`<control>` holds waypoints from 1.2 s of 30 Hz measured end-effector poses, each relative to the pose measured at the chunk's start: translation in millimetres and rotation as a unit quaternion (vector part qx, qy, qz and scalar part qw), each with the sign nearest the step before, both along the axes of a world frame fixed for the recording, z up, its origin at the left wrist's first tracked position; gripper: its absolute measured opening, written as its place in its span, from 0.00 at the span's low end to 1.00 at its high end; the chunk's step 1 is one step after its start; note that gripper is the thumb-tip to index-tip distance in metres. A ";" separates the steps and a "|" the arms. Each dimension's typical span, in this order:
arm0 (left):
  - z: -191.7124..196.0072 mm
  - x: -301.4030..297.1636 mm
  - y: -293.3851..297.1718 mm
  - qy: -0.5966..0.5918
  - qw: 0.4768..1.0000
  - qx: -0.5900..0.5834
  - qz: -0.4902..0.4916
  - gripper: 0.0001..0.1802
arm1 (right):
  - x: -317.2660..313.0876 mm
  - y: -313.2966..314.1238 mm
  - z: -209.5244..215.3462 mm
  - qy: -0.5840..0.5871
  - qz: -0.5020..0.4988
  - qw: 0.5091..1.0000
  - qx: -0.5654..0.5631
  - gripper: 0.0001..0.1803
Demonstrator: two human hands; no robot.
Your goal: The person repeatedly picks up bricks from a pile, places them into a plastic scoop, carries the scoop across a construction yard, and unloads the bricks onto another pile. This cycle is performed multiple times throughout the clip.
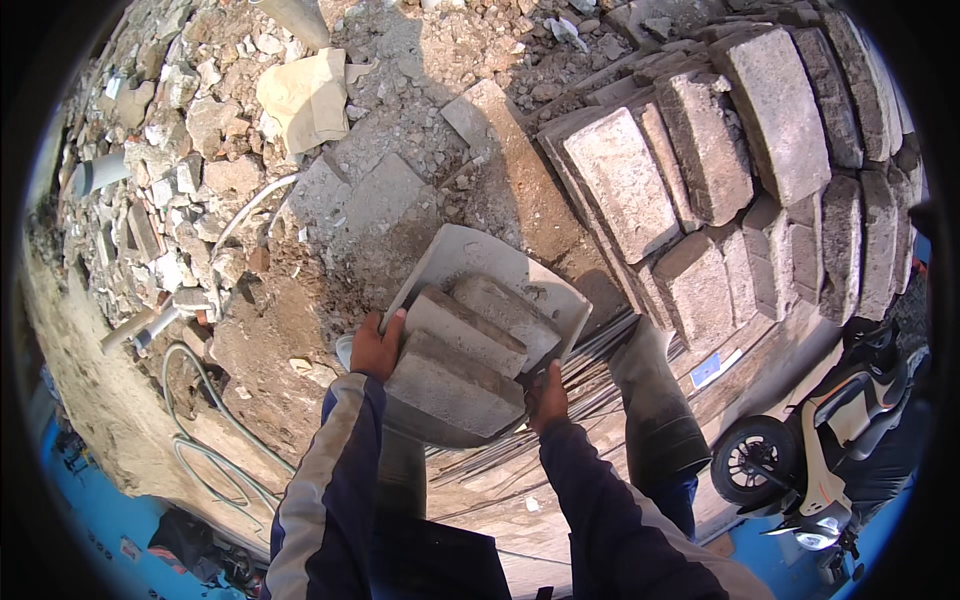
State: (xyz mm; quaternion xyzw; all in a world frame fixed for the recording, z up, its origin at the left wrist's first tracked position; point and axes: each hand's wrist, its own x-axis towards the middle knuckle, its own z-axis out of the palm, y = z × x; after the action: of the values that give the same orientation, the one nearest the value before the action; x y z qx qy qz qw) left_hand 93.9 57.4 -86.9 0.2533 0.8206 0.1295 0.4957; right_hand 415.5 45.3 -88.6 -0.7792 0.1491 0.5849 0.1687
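Between my hands is a shallow grey pan (pixel 450 250) with a worn, dusty rim. Three grey blocks lie in it: a near block (pixel 455 385), a middle block (pixel 462 328) and a far block (pixel 507 310). My left hand (pixel 376 348) grips the pan's left edge, its thumb over the rim. On the opposite side my right hand (pixel 547 398) is closed on the right edge, with some fingers hidden beneath it. The pan is in front of my legs, above the ground; whether it rests on anything cannot be seen.
A tall stack of similar blocks (pixel 700 150) stands at the right. Broken rubble (pixel 205 130) covers the far left, with a yellowish sack (pixel 305 100) on it. A thin hose (pixel 185 440) coils at left. Long rods (pixel 590 375) lie by my boot (pixel 655 400). A motor scooter (pixel 820 430) is at the lower right.
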 end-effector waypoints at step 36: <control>631.3 -96.1 -399.8 0.088 0.766 0.119 0.626 0.40 | -378.8 -43.2 648.1 0.109 0.803 0.401 0.428 0.22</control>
State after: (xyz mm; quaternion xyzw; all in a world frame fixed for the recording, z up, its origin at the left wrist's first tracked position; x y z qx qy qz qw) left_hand -2.2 -342.4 544.4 -0.2491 0.8150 0.4851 0.1963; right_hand 36.7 2.1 559.4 -0.2958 -0.7976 0.5188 -0.0846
